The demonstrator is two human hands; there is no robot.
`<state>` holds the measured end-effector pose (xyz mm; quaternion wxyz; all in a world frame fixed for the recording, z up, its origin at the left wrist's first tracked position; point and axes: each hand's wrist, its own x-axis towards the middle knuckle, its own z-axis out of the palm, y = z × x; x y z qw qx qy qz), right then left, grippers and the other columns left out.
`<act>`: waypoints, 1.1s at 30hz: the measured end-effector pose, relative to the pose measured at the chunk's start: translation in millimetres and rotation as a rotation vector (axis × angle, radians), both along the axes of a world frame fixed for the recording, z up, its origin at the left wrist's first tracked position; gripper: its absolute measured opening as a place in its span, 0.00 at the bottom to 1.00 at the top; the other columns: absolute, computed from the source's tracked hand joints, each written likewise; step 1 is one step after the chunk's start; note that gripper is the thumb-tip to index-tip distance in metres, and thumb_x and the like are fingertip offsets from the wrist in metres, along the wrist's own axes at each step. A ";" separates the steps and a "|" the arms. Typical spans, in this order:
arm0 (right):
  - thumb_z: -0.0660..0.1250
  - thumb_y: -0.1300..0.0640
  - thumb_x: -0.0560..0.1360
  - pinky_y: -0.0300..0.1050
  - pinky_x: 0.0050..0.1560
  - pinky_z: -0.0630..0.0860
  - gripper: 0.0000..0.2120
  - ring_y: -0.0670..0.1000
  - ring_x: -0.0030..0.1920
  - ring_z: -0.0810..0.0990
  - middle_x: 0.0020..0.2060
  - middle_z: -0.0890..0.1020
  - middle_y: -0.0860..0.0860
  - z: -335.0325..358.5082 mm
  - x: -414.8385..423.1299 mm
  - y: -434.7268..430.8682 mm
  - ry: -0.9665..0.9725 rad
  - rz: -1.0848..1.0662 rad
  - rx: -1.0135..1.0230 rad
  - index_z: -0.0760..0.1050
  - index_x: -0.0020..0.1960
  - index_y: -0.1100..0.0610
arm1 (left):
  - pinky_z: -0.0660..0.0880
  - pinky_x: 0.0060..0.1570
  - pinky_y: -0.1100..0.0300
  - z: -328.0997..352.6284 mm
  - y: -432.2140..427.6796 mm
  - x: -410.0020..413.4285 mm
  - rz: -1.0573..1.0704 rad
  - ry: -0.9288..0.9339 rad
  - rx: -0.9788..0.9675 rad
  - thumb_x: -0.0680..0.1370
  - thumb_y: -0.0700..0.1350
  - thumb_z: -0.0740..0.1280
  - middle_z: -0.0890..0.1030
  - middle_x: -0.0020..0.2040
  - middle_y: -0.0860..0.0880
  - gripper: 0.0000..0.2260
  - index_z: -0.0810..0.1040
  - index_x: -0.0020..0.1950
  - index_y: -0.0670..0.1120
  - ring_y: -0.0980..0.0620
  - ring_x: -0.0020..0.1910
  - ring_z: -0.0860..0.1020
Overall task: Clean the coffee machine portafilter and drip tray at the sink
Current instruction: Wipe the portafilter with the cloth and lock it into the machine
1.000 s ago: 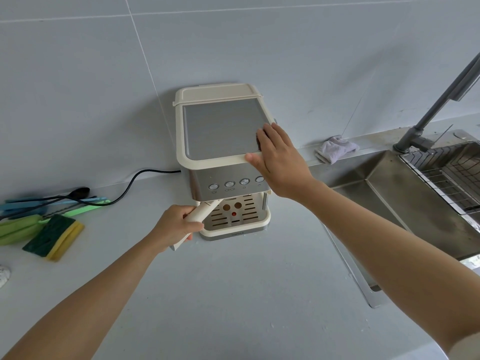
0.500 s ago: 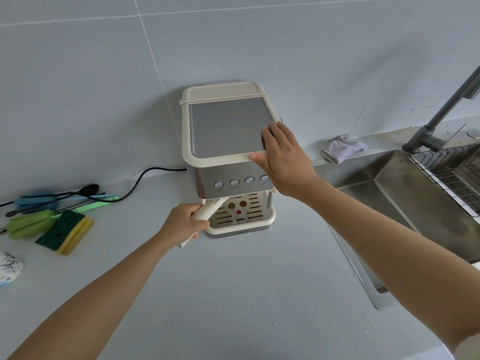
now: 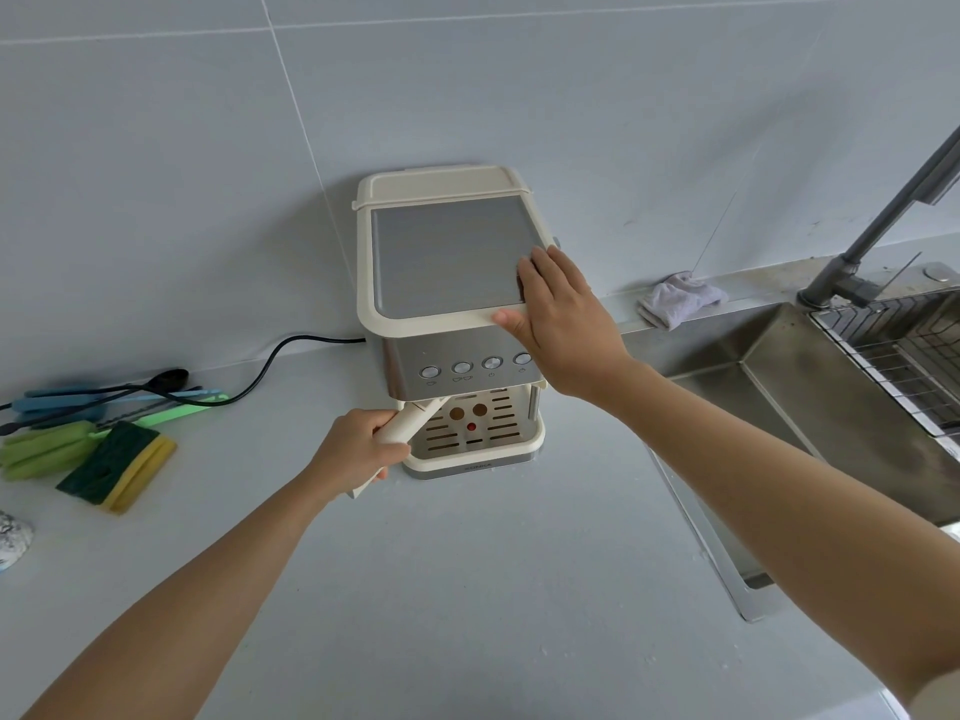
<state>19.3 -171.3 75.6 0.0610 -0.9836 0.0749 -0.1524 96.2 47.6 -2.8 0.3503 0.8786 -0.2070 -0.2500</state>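
A cream and steel coffee machine (image 3: 447,257) stands on the grey counter against the wall. My left hand (image 3: 356,449) grips the cream handle of the portafilter (image 3: 408,426), which sticks out to the lower left from under the machine's front; its basket end is hidden. My right hand (image 3: 563,317) rests on the machine's top right corner, fingers straight on the steel plate, thumb on the front rim. The slotted drip tray (image 3: 475,433) sits in the machine's base. The steel sink (image 3: 810,407) lies to the right.
A faucet (image 3: 883,215) rises at the far right above a wire rack (image 3: 904,350). A grey cloth (image 3: 678,298) lies on the ledge behind the sink. Left on the counter lie a green-yellow sponge (image 3: 117,467), green and blue brushes (image 3: 78,413) and a black power cord (image 3: 270,361).
The view has shifted slightly, so the machine appears further right. Both hands keep their hold; the portafilter handle still points to the lower left.
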 end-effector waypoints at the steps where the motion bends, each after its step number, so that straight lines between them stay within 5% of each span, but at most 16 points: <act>1: 0.26 0.32 0.70 0.58 0.72 0.58 0.50 0.63 0.71 0.60 0.68 0.66 0.64 -0.1 -0.1 0.0 -0.003 -0.001 0.007 0.61 0.69 0.69 | 0.68 0.24 0.67 0.3 -0.5 -1.1 0.001 -0.002 0.002 0.71 0.36 0.66 0.73 0.32 0.51 0.05 0.78 0.45 0.44 0.50 0.25 0.72; 5: 0.26 0.32 0.68 0.57 0.73 0.56 0.51 0.63 0.72 0.58 0.69 0.65 0.64 2.4 -2.1 1.6 -0.002 -0.007 0.022 0.60 0.69 0.69 | 0.68 0.24 0.66 2.7 -1.1 -3.0 0.016 0.022 -0.013 0.71 0.35 0.66 0.72 0.30 0.51 0.08 0.74 0.37 0.48 0.50 0.25 0.71; 9: 0.27 0.32 0.69 0.57 0.72 0.58 0.50 0.63 0.71 0.60 0.68 0.67 0.64 2.5 -1.9 2.4 -0.003 -0.009 0.020 0.62 0.68 0.69 | 0.69 0.26 0.63 5.0 -1.5 -1.6 0.020 0.108 -0.037 0.72 0.35 0.67 0.73 0.31 0.49 0.03 0.77 0.42 0.42 0.50 0.26 0.71; 27: 0.30 0.33 0.71 0.59 0.71 0.59 0.48 0.64 0.70 0.62 0.66 0.68 0.65 0.1 -0.9 1.8 -0.031 -0.002 0.035 0.64 0.67 0.70 | 0.70 0.27 0.62 16.4 5.2 15.4 -0.006 0.183 -0.039 0.72 0.34 0.68 0.74 0.30 0.48 0.09 0.79 0.50 0.42 0.54 0.23 0.70; 33: 0.28 0.32 0.70 0.58 0.71 0.59 0.49 0.63 0.71 0.61 0.67 0.68 0.64 0.5 -0.2 -0.3 -0.013 -0.006 0.023 0.63 0.68 0.69 | 0.69 0.27 0.63 26.1 7.4 30.0 -0.082 0.208 -0.003 0.69 0.36 0.71 0.74 0.24 0.53 0.07 0.79 0.41 0.48 0.54 0.22 0.71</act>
